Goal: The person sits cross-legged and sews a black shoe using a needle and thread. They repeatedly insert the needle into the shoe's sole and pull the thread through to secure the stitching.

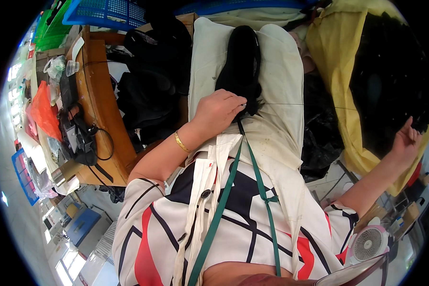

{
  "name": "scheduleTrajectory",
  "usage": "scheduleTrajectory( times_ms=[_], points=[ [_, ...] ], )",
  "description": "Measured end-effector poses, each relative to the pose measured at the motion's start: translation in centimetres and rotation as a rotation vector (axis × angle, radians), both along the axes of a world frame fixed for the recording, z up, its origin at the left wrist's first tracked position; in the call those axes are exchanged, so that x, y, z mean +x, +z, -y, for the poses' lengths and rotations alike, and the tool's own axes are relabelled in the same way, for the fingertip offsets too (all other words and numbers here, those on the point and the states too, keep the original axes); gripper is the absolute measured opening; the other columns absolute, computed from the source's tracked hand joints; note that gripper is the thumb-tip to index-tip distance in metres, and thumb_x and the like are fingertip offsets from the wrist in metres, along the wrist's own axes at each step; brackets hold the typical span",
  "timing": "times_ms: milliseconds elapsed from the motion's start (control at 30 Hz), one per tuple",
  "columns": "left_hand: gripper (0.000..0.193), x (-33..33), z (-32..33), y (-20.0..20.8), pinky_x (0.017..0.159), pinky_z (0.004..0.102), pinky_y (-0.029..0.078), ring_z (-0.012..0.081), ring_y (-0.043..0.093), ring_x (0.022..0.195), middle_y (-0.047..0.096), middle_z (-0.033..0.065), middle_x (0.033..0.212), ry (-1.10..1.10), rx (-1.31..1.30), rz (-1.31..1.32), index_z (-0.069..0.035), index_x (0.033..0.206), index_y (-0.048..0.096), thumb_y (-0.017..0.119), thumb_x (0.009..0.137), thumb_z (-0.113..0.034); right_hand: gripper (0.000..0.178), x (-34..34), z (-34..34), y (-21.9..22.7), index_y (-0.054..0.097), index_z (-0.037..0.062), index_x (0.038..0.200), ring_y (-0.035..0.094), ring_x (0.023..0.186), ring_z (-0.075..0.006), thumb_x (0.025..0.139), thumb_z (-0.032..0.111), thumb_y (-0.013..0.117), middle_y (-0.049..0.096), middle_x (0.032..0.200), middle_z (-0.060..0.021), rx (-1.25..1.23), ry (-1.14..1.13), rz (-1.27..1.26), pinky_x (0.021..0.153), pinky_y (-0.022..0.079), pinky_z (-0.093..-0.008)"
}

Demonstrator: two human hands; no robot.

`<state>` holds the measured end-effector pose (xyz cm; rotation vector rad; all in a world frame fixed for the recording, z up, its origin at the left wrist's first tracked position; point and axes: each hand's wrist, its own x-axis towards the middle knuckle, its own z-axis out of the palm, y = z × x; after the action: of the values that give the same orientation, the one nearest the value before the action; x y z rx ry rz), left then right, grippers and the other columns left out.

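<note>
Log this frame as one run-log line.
left hand: pressing black shoe on cream lap cloth | right hand: out to the side, pulling thread taut | beside: yellow sack, small fan

A cream cloth (281,71) covers the person's lap and carries a black shoe (240,62), which lies along its middle with the toe pointing away. To the left stands a wooden bench (100,100); on it lie a black machine with cables (81,136), a clear plastic cup (72,67) and some dark fabric (152,81) near its right edge
</note>
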<state>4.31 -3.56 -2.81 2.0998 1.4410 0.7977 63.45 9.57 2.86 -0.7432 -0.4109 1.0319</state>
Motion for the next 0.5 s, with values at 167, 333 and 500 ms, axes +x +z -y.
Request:
scheduleTrajectory(
  times_ms=[167, 333, 500],
  points=[
    [0.015, 0.1, -0.4, 0.3, 0.065, 0.0326, 0.054, 0.0253, 0.065, 0.076, 0.069, 0.0095, 0.084, 0.040, -0.029, -0.047, -0.004, 0.095, 0.072, 0.074, 0.080, -0.005, 0.030, 0.1, -0.5, -1.3, 0.040, 0.0010, 0.065, 0.045, 0.052, -0.0206, 0.094, 0.001, 0.045, 0.043, 0.060, -0.0069, -0.050, -0.343, 0.152, 0.096, 0.054, -0.0561],
    [0.014, -0.6, -0.1, -0.3, 0.066, 0.0343, 0.054, 0.0248, 0.065, 0.079, 0.069, 0.0058, 0.084, 0.060, -0.008, -0.009, -0.008, 0.094, 0.071, 0.073, 0.079, -0.009, 0.010, -17.8, -0.4, -2.9, 0.060, -0.0074, 0.098, 0.069, 0.077, -0.0257, 0.093, 0.000, 0.055, 0.066, 0.078, -0.0155, -0.172, -0.077, 0.426, 0.085, 0.060, -0.0395],
    [0.015, -0.9, 0.6, -0.8, 0.066, 0.0340, 0.055, 0.0253, 0.066, 0.079, 0.070, 0.0065, 0.086, 0.070, 0.017, 0.022, -0.008, 0.094, 0.073, 0.074, 0.079, -0.008, 0.010, -33.0, 4.7, -7.2, 0.067, 0.0081, 0.104, 0.053, 0.062, -0.0047, 0.096, 0.010, 0.061, 0.061, 0.084, 0.0045, -0.328, 0.949, 0.661, 0.056, 0.043, -0.0205]
  ],
)
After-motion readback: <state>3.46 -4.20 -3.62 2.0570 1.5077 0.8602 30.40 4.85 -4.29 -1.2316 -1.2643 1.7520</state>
